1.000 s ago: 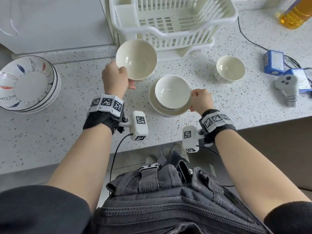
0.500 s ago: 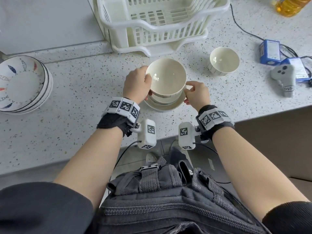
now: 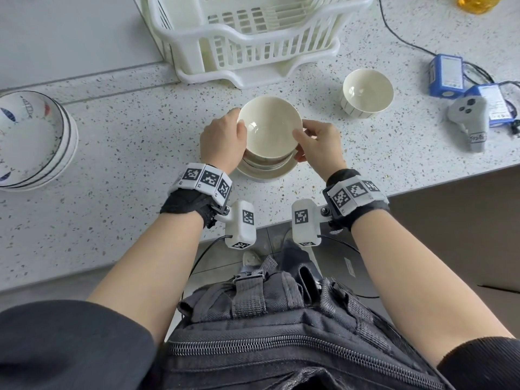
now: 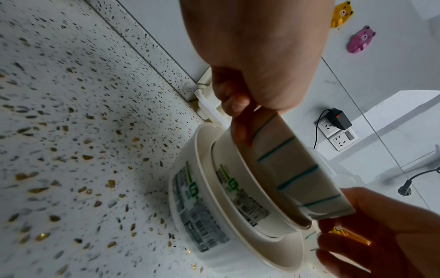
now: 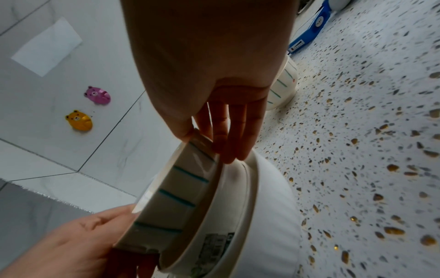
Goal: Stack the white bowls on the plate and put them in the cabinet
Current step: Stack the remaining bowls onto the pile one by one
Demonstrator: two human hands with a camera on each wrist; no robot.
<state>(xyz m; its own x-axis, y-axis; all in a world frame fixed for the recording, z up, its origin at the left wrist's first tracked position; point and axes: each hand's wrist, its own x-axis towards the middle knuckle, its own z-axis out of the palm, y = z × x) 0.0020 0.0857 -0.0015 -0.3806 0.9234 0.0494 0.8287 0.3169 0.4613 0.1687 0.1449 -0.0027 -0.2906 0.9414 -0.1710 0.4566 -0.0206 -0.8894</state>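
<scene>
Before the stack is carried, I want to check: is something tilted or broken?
The top bowl sits tilted in the lower bowl, not fully nested; both hands hold it. No cracks or spills visible.

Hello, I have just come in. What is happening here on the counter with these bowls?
A person is stacking dishes on the speckled stone counter. The left hand and the right hand each hold one side of the rim of a white ceramic bowl with teal stripes, lowering it, slightly tilted, into another white bowl that sits on a cream round plate. One more small striped white bowl stands apart to the right, near the white plastic dish rack.
</scene>
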